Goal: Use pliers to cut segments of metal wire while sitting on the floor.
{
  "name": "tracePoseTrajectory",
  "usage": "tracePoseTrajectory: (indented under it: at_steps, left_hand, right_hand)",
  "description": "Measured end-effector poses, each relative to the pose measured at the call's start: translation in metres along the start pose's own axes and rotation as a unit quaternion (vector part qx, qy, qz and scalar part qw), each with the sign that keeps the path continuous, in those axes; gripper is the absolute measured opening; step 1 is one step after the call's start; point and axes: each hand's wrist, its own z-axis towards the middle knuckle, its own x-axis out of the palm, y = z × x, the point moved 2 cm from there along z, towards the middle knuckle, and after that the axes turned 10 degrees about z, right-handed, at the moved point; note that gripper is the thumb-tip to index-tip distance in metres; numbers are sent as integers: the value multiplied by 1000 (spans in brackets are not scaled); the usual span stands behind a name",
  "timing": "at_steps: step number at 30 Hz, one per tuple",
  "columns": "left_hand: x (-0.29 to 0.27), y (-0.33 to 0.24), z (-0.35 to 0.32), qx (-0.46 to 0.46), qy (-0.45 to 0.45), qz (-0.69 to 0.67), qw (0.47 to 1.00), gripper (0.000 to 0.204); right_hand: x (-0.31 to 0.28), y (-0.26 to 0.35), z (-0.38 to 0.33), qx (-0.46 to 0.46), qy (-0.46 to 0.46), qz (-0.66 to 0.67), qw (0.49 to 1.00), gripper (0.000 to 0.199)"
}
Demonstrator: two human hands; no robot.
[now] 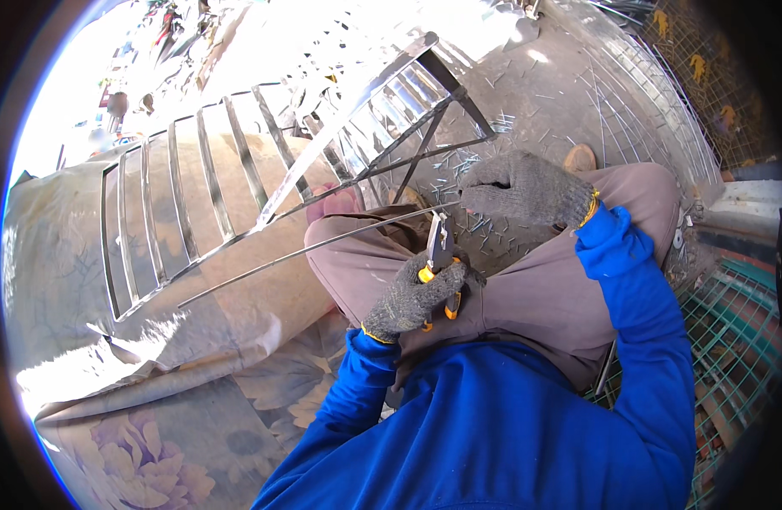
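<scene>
Your left hand (410, 297) is closed round the orange-handled pliers (439, 255), whose tip meets the thin wire rod (314, 247) across your lap. Your right hand (523, 189) pinches the rod's end; keep it taut and square to the pliers.

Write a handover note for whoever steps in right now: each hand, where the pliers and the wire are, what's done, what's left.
Left hand, gloved: closed on the yellow-handled pliers, jaws pointing up at the long metal wire.
Right hand, gloved: gripping the wire's near end, just above the pliers.
Wire: runs from the right hand leftward and down across the lap, over the metal slatted frame.
Done, by the look of it: many short wire offcuts lie on the ground ahead.
Left: whether the jaws already bite the wire cannot be told; this piece appears uncut.
</scene>
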Motion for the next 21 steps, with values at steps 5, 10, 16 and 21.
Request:
tracePoseTrajectory:
  at_steps: [5,10,16,21]
  left_hand:
    - [15,3,0,16,44,-98,994,21]
    - [39,4,-4,66,150,-258,952,27]
    - [56,-11,-20,55,228,-357,904,27]
    - [80,-39,-43,159,417,-320,836,31]
  right_hand:
    - [1,4,1,-4,3,1,1000,31]
    - [5,11,-1,-22,17,36,999,30]
    - [9,8,-4,-57,11,48,997,25]
    - [27,0,10,-2,11,163,987,28]
